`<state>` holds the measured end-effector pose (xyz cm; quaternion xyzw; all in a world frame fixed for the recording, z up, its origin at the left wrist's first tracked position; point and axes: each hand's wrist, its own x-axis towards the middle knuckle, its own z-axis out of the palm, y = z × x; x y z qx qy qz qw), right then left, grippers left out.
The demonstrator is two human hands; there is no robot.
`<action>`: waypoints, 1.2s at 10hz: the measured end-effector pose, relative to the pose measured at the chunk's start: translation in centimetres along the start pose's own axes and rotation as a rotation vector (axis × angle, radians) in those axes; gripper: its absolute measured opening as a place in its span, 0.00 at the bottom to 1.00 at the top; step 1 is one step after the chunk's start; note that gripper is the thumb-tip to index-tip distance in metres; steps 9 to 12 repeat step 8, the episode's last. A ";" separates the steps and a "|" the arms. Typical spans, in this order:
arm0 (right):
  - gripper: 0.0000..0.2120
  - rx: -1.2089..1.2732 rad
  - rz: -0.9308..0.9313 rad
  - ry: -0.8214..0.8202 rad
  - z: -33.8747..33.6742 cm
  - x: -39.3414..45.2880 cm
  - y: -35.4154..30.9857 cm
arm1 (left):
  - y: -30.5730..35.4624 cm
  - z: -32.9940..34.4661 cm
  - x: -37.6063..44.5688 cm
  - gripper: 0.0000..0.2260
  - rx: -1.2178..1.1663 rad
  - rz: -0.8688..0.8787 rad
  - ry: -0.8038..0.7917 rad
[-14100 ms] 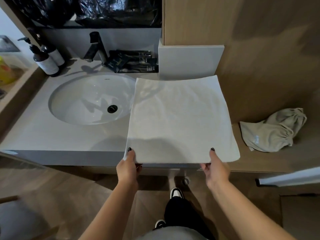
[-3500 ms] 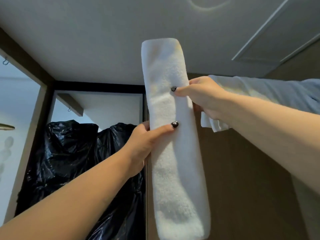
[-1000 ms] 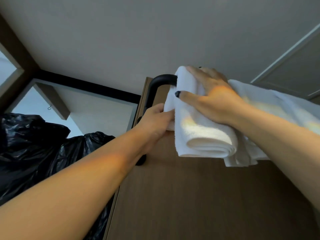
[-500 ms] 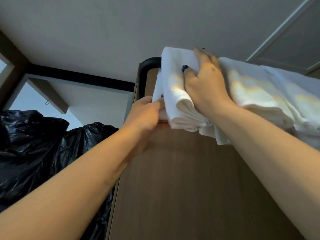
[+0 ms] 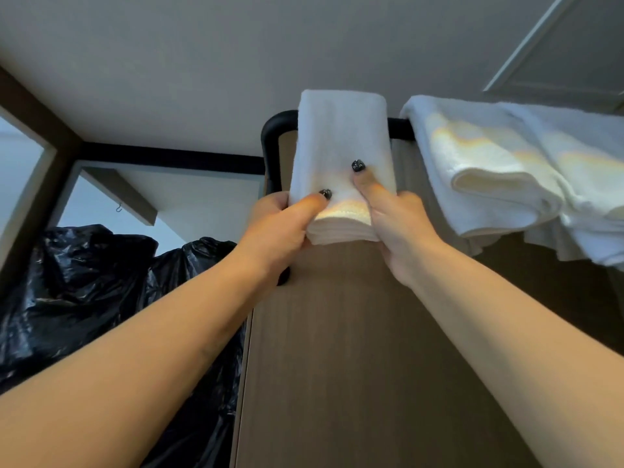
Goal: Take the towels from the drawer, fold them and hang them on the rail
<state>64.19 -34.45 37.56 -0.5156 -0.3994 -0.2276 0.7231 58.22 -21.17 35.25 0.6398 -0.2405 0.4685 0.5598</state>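
A narrow folded white towel (image 5: 341,143) hangs over the left end of the black rail (image 5: 275,125), high on the wooden wall panel. My left hand (image 5: 280,228) pinches its lower left corner, thumb on the front. At the lower right corner my right hand (image 5: 395,221) grips the towel, thumb pressed on the front face. Further right on the same rail hang other folded white towels (image 5: 499,170), a short stretch of bare rail between them and the narrow one.
The wooden wall panel (image 5: 354,349) fills the space below the rail. Black plastic bags (image 5: 84,282) bulge at the lower left. The ceiling (image 5: 236,55) is close above the rail.
The towel was bunched on the rail under my right hand. Now it hangs flat, apart from the other towels, and both hands have dropped to its lower corners.
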 end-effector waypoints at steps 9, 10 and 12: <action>0.32 -0.344 0.081 0.191 -0.3 -7.7 0.4 | -0.2 -7.6 -4.1 0.25 0.569 -0.136 -0.109; 0.32 -0.344 0.081 0.191 -0.3 -7.7 0.4 | -0.2 -7.6 -4.1 0.25 0.569 -0.136 -0.109; 0.32 -0.344 0.081 0.191 -0.3 -7.7 0.4 | -0.2 -7.6 -4.1 0.25 0.569 -0.136 -0.109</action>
